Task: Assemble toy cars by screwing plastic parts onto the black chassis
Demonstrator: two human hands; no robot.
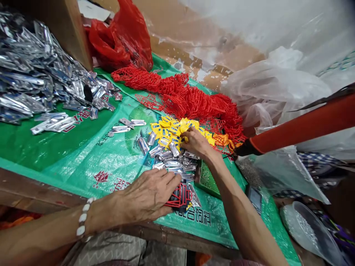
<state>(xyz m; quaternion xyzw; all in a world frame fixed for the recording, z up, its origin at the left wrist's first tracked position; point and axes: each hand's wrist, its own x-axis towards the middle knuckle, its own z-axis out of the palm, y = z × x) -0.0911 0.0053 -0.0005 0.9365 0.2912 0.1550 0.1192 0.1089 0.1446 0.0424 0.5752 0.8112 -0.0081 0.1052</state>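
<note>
My left hand, with a white beaded bracelet at the wrist, lies over the left edge of a red plastic frame on a dark piece; its fingers are together and the thumb is below. My right hand reaches into a pile of yellow packets, fingertips pinched at its near side; whether a packet is between them is hard to make out. Small silver foil packets lie between the two hands. A green perforated block sits under my right forearm.
A large silver packet heap fills the left. Behind the yellow pile are many red plastic frames and a red bag. An orange-red pole slants in from the right, above a clear bowl. A phone-like device lies right.
</note>
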